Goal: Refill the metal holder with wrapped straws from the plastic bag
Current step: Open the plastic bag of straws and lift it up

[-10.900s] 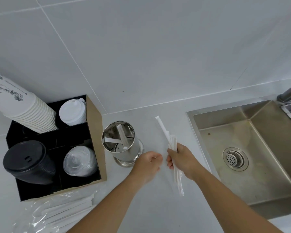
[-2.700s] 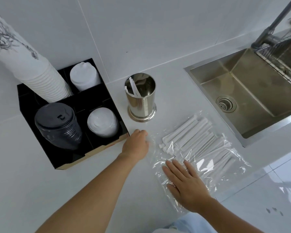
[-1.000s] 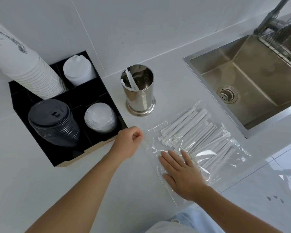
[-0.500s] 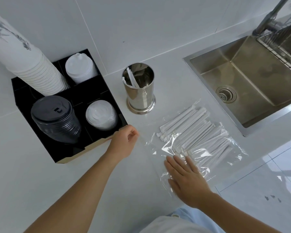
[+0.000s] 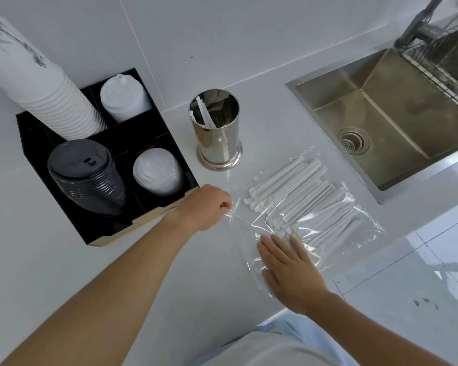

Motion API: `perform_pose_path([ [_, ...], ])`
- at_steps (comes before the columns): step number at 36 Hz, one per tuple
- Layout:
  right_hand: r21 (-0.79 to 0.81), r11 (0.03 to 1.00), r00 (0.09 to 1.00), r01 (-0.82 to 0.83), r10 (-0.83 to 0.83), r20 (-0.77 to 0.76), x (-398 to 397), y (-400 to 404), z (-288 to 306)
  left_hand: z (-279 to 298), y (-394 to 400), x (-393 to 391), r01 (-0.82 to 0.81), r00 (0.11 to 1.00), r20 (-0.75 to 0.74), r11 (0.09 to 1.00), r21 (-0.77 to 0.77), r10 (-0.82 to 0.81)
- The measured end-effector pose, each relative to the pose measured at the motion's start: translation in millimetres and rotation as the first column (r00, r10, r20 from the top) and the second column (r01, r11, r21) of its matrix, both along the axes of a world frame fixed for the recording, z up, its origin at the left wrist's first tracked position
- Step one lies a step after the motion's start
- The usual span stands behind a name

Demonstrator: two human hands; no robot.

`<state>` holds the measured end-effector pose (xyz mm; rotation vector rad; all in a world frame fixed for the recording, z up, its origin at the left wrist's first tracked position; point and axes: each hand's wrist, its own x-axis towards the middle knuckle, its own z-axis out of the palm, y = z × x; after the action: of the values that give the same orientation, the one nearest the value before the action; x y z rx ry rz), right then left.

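Observation:
A shiny metal holder (image 5: 218, 136) stands on the white counter with a few wrapped straws (image 5: 204, 116) leaning inside it. In front of it lies a clear plastic bag (image 5: 354, 220) holding several white wrapped straws (image 5: 302, 196) in a loose row. My left hand (image 5: 202, 204) pinches the bag's open left edge between thumb and fingers. My right hand (image 5: 291, 270) lies flat, fingers spread, pressing on the bag's near end.
A black organiser box (image 5: 154, 143) at the left holds a tall stack of white paper cups (image 5: 45, 93), black lids (image 5: 85, 175) and white lids (image 5: 156, 170). A steel sink (image 5: 397, 112) with a drain and a wire rack (image 5: 439, 56) is at the right. The counter's front edge runs beside the bag.
My left hand has closed on the bag's open edge and pulled it slightly left. My right hand stays flat on the bag. The bag's plastic has stretched between them.

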<state>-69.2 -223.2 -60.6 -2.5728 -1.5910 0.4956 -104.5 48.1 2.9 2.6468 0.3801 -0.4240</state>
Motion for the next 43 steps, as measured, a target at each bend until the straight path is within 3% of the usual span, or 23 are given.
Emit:
perform_pose_path([
  [10,-0.005,1.0,1.0,0.016,-0.016,-0.015,-4,-15,0,-1,2,-15,0.041,0.997,-0.056,0.998,-0.055,-0.044],
  [19,-0.005,1.0,0.999,0.031,-0.031,-0.025,-6,-15,-2,-11,-31,3,0.155,0.987,-0.071,0.973,0.173,-0.144],
  [26,0.008,0.999,0.999,0.035,-0.035,-0.042,-4,-21,-4,-19,-23,-9,0.078,0.994,-0.08,0.995,0.06,-0.073],
  [30,0.013,0.998,0.997,0.059,-0.058,-0.045,-7,-25,-4,-24,-21,-22,0.061,0.997,-0.059,0.995,0.079,-0.056],
  [38,0.055,0.998,0.995,0.031,-0.026,-0.098,-1,-26,-2,-23,-66,-19,0.164,0.986,0.01,0.981,0.099,-0.166],
  [43,0.118,0.982,0.989,0.148,-0.147,-0.014,26,-25,16,-33,-70,-23,0.108,0.994,0.01,0.992,0.066,-0.109],
])
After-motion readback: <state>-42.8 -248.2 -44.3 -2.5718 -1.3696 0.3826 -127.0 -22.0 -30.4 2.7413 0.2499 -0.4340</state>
